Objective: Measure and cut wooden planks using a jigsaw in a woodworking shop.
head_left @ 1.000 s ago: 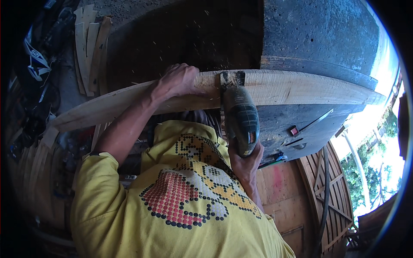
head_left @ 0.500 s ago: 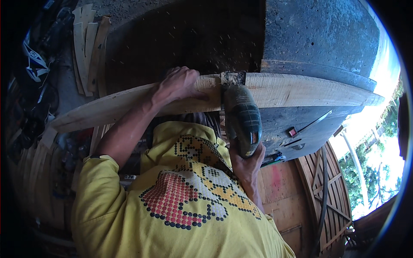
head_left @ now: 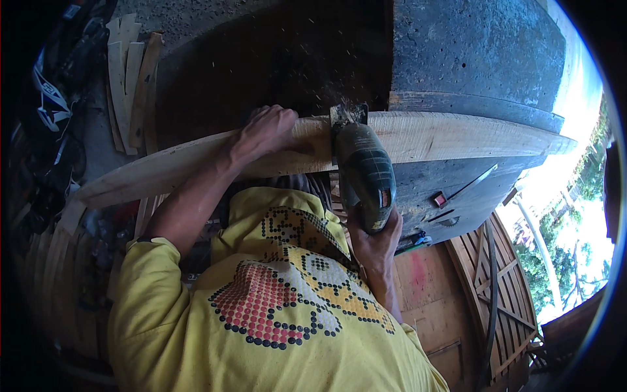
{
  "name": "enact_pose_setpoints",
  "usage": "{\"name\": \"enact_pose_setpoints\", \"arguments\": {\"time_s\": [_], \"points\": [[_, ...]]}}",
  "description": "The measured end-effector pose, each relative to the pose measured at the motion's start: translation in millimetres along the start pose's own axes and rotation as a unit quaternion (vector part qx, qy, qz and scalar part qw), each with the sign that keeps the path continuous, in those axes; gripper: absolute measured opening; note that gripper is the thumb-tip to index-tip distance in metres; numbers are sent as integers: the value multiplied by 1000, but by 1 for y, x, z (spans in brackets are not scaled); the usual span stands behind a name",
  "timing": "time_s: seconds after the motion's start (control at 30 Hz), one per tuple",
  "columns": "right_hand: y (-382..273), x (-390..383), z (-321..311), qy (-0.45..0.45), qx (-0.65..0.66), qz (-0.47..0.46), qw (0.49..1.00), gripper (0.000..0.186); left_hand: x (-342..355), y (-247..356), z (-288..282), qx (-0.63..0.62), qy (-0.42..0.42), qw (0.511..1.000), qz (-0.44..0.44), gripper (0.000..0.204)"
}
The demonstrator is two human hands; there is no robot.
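Observation:
A long pale wooden plank [head_left: 450, 136] with curved edges lies crosswise in front of me. My left hand [head_left: 268, 134] is wrapped over its far edge, left of the middle, with the fingertips hidden behind the wood. In my right hand [head_left: 379, 238] is the rear of a dark green jigsaw [head_left: 367, 170], its front resting on the plank. The saw's metal base [head_left: 335, 134] reaches across the board. Its blade is hidden. Fine wood chips fly up past the plank's far edge.
A dark, worn worktop [head_left: 477, 59] supports the plank's right part. On its near side lie a try square [head_left: 460, 186] and a round saw blade [head_left: 449, 223]. Wood strips [head_left: 127, 78] lean at the far left. A slatted wooden panel [head_left: 506, 294] stands at the lower right.
The jigsaw and my right hand have shifted very slightly left and away from me. My left hand keeps its hold on the plank, and chips still fly.

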State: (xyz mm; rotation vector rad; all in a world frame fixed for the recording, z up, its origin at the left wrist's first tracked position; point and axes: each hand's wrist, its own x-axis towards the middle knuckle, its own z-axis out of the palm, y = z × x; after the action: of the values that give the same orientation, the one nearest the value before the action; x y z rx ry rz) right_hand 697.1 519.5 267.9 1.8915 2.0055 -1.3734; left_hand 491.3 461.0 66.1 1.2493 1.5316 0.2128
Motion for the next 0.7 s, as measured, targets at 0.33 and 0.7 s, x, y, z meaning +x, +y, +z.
{"name": "enact_pose_setpoints", "arguments": {"time_s": [0.33,0.7], "points": [[48,-31,-24,33,128,-39,990,30,-6,1,-32,69,13,997,-43,81],[234,-118,-64,352,-175,-58,918,50,-54,47,-155,-20,149,987,62,75]]}}
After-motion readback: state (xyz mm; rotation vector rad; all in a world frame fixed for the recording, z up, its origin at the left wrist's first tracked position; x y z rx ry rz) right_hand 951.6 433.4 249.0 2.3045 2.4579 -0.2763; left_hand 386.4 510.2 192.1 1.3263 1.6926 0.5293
